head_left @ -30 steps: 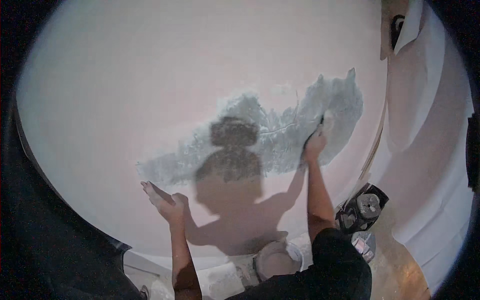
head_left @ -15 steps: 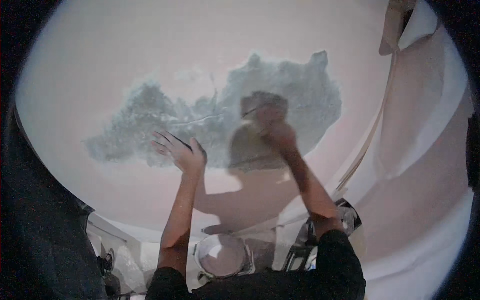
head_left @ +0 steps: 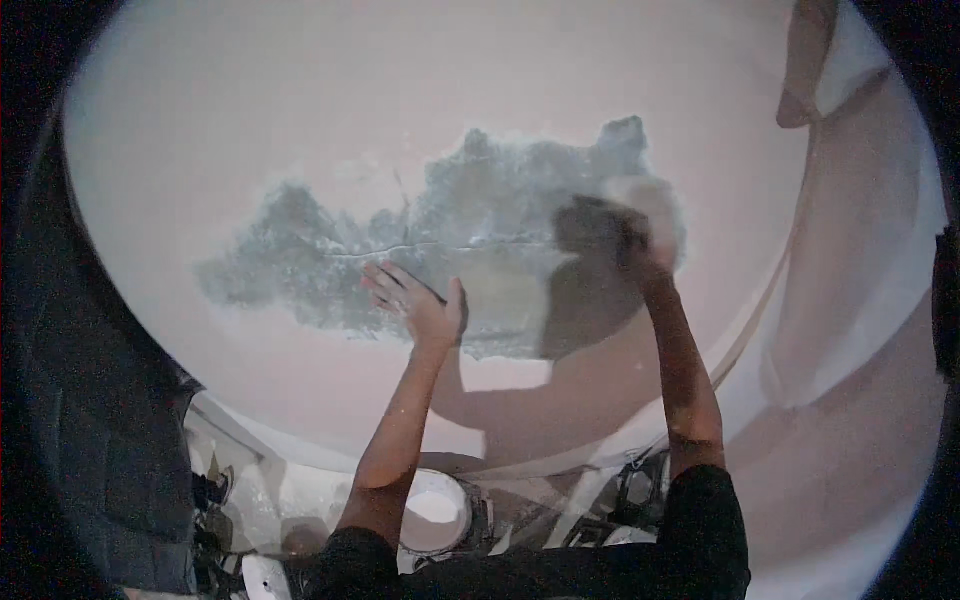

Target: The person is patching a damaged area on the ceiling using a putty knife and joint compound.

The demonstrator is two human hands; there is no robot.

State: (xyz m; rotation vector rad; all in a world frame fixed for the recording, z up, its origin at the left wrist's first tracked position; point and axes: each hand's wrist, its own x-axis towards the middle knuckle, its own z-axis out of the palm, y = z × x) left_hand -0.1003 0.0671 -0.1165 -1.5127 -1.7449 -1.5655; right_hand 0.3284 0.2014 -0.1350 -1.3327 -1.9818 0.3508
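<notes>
A large grey patch (head_left: 490, 190) with a ragged outline spreads across the pale pinkish wall (head_left: 350, 90), and a thin crack line runs through its middle. My left hand (head_left: 425, 310) lies with fingers spread against the lower middle of the patch, holding nothing. At the patch's right side is my right hand (head_left: 652, 255), smeared by motion and looking closed. A pale, rounded, blurred shape (head_left: 648, 205) shows at its fingers; I cannot make out what it is. Dark shadows of my arm and hand fall on the wall beside it.
Below the wall stands a round white bucket (head_left: 435, 512), with dark, jumbled items (head_left: 635, 490) to its right. Pale sheeting (head_left: 840, 290) hangs along the right, below a brownish flap (head_left: 805, 65) at the upper right. Dark cloth (head_left: 110, 430) fills the left side.
My right hand has swept right across the grey patch, from its middle to its right side. My left hand stays spread on the wall, and the whole view has shifted somewhat.
</notes>
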